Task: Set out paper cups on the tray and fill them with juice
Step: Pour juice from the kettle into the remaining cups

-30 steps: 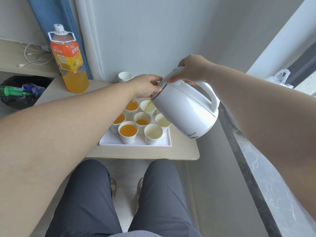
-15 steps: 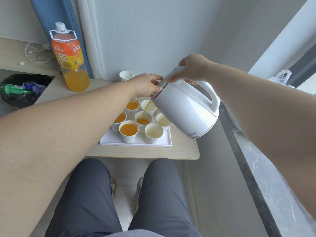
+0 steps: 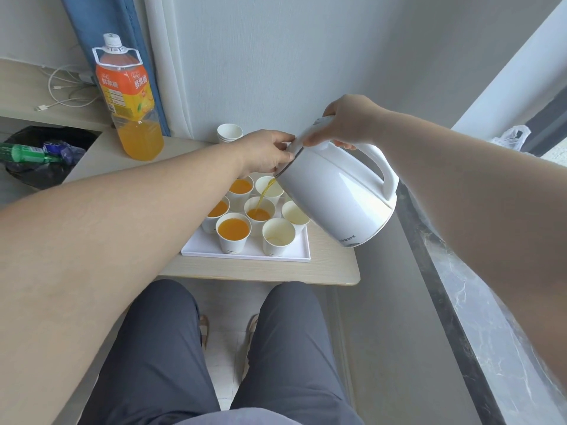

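Head view: the only camera; every line below is read from it.
Tray (image 3: pixel 196 251): white and flat on the small table (image 3: pixel 260 273), with seven paper cups clustered on it.
Kettle (image 3: pixel 337 197): white, tipped spout-down over the tray's right half, its body clear of the cups.
Right hand (image 3: pixel 349 121): above the tray's right back corner, fingers wrapped round the top of the kettle's handle and carrying its weight.
Left hand (image 3: pixel 267 151): over the back of the tray, fingers curled onto the front edge of the kettle's lid, holding it down.
Juice stream (image 3: pixel 264 194): a thin orange thread running from the spout into the cup at the tray's centre.
Centre cup (image 3: pixel 259 213): partly filled, with the level low.
Filled cups (image 3: pixel 233 230): three on the tray's left side, one partly hidden by the left forearm.
Empty cups (image 3: pixel 278 236): three on the tray's right side and back, pale inside.
Spare cups (image 3: pixel 230 131): a short stack just behind the tray.
Juice bottle (image 3: pixel 129 96): well behind and left of the tray, juice only in its lower part.
Progress: setting out looks finished. Filling is roughly half done, with three cups full, a fourth in hand and three to go.
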The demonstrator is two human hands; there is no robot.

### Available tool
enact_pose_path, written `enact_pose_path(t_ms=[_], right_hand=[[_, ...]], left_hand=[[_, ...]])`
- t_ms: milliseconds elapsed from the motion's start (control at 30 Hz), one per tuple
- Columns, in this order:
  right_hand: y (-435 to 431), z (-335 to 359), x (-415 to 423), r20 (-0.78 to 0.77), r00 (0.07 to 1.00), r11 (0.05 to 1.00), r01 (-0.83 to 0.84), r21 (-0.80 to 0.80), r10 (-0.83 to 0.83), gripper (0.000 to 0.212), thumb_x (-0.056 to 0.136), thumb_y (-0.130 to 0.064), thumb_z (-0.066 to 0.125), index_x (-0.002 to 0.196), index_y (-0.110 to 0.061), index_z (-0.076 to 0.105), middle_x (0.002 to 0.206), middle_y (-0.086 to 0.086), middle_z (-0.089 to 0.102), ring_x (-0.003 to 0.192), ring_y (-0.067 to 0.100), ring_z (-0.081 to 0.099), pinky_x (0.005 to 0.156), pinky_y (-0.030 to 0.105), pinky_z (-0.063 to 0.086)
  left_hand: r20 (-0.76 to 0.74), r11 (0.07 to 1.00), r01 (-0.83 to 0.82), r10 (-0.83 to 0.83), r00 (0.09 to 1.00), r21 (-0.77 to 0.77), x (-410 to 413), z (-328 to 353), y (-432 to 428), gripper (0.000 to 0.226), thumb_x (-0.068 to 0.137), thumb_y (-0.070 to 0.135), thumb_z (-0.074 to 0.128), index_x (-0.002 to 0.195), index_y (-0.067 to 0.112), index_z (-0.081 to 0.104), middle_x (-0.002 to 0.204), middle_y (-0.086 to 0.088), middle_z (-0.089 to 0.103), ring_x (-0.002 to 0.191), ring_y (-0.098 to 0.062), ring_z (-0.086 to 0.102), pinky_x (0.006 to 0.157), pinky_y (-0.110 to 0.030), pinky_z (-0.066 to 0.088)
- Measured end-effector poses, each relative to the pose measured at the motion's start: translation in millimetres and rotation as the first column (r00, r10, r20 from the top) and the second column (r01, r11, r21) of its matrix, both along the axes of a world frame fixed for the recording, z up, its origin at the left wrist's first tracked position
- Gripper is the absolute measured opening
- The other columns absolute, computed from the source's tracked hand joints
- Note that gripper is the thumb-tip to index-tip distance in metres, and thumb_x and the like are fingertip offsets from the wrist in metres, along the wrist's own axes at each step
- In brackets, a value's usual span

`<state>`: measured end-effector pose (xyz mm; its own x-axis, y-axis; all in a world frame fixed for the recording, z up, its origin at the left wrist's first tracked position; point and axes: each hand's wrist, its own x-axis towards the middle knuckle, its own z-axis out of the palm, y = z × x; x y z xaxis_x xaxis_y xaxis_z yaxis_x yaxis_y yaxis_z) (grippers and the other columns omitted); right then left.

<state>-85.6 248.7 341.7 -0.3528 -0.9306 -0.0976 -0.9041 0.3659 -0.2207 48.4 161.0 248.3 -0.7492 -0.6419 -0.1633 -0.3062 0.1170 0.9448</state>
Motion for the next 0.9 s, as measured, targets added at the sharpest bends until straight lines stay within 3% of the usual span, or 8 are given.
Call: enact_pose_path(t_ms=[567,900], right_hand=[[-4.6,-3.5,-0.5,-0.002,1.0,1.0,-0.006,0.012,0.006,0.041,0.07,-0.048,0.074,0.064,-0.016,0.049,0.052,-0.002,0.053,0.048,0.014,0.048,0.052,0.026,0.037],[-5.4,-4.2,-2.2,-0.011,1.0,1.0,-0.009,0.013,0.009,0.041,0.068,-0.05,0.074,0.065,-0.017,0.051,0.054,-0.002,0.055,0.047,0.012,0.049,0.055,0.026,0.039]], left_hand=[[-0.014,1.0,0.001,0.0,1.0,0.022,0.8,-2.3,0.1,0.044,0.095,0.005,0.051,0.136,0.018,0.049,0.13,-0.005,0.058,0.112,-0.018,0.056,0.085,-0.021,0.048],[-0.008,1.0,0.005,-0.005,1.0,0.014,-0.6,-5.0,-0.4,0.044,0.094,0.006,0.052,0.136,0.018,0.049,0.131,-0.005,0.058,0.123,-0.024,0.054,0.1,-0.034,0.046]])
